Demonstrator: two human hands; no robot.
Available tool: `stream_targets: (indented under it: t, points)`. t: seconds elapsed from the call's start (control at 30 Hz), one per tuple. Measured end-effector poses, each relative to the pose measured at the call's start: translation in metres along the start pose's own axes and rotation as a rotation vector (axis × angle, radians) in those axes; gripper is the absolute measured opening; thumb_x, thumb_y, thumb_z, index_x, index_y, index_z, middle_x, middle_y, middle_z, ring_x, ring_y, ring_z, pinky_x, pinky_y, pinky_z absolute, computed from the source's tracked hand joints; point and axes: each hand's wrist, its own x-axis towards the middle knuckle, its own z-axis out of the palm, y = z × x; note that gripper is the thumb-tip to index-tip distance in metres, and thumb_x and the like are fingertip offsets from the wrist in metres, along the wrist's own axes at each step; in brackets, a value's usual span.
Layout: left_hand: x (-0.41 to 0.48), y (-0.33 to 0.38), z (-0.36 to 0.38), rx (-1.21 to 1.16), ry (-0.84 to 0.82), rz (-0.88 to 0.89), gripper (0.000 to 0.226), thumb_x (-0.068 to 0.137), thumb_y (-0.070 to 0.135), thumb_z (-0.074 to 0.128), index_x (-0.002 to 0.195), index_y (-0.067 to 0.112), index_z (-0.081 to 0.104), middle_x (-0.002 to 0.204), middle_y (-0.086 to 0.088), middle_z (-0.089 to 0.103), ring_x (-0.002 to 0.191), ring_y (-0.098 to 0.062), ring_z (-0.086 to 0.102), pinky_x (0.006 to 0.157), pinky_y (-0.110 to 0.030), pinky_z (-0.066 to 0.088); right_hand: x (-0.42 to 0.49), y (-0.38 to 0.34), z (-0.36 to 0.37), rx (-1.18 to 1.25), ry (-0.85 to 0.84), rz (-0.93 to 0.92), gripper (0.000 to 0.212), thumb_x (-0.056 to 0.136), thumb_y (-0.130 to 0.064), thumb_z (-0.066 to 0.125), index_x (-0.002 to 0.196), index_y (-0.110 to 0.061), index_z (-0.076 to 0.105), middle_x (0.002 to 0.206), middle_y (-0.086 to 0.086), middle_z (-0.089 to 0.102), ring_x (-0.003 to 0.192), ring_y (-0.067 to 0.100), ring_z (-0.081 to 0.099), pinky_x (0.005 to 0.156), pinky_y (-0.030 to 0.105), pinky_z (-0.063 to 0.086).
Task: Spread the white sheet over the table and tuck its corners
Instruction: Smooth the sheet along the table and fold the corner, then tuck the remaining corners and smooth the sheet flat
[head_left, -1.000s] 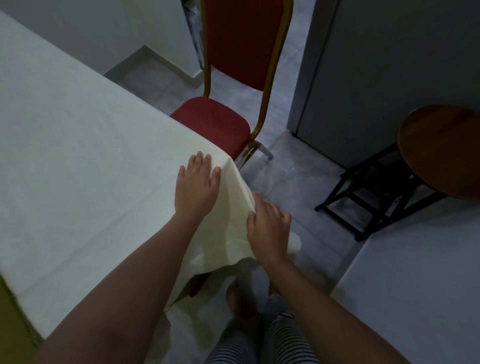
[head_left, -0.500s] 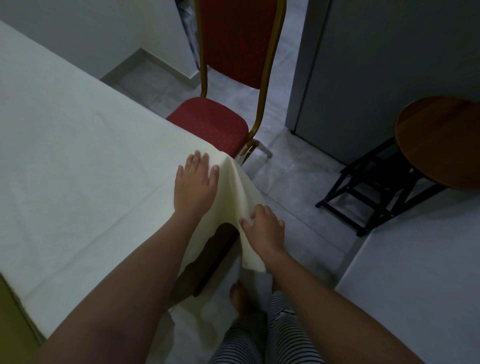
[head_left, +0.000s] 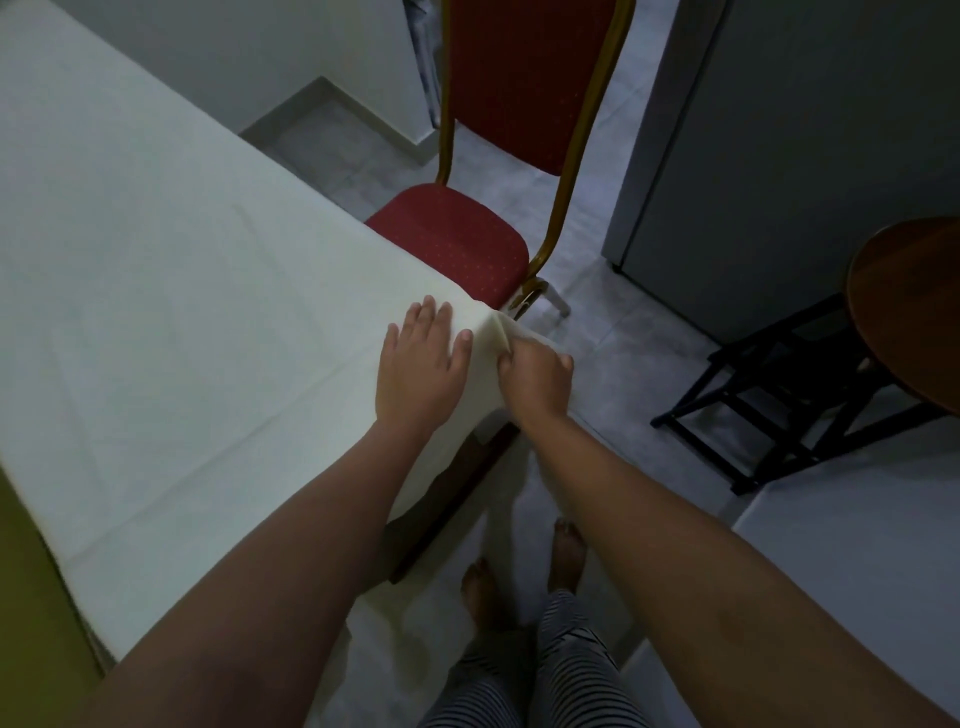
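The white sheet (head_left: 182, 291) lies spread flat over the table, covering its top up to the near right corner. My left hand (head_left: 422, 366) presses flat on the sheet just inside that corner, fingers apart. My right hand (head_left: 535, 376) is closed on a fold of the sheet's hanging corner and holds it up against the corner of the table. Below it the dark wooden table edge (head_left: 457, 493) shows where the cloth is lifted. More sheet hangs down towards my feet.
A red chair with a gold frame (head_left: 457, 244) stands right behind the table corner. A dark folding stand with a round wooden top (head_left: 904, 312) is at the right, a grey cabinet (head_left: 805, 130) behind it. My bare feet (head_left: 569, 551) are on the tiled floor.
My right hand has lifted the hanging corner from low beside the table up to the corner, folding the cloth. My left hand has stayed pressed on the sheet.
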Motion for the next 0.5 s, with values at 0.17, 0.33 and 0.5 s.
stream_targets:
  t: [0.17,0.33,0.5]
  points:
    - [0.001,-0.001,0.001,-0.012,0.001,0.001,0.055,0.101,0.043,0.022,0.148,0.015,0.029,0.157,-0.007,0.024,0.147,-0.020,0.016,0.118,-0.043,0.011,-0.013,0.007,-0.001,0.341,-0.150,0.057,0.017,0.092,-0.021,0.050,0.106,-0.017,0.058,0.093,-0.002,0.065,0.085,0.015,0.060,0.081,0.039,0.053]
    - [0.000,-0.001,-0.001,-0.018,-0.007,-0.003,0.056,0.101,0.044,0.020,0.149,0.016,0.028,0.158,-0.005,0.023,0.147,-0.019,0.015,0.119,-0.042,0.010,-0.005,0.006,0.004,0.450,-0.171,0.168,0.037,0.097,-0.021,0.045,0.133,-0.025,0.051,0.117,0.001,0.065,0.103,0.018,0.060,0.089,0.039,0.052]
    - [-0.001,-0.002,0.000,-0.033,-0.011,-0.002,0.055,0.101,0.043,0.022,0.149,0.017,0.029,0.158,-0.005,0.022,0.147,-0.019,0.014,0.120,-0.042,0.010,0.011,0.002,0.013,0.382,-0.173,0.117,0.023,0.094,-0.022,0.053,0.109,-0.015,0.069,0.099,0.003,0.070,0.091,0.019,0.063,0.078,0.032,0.051]
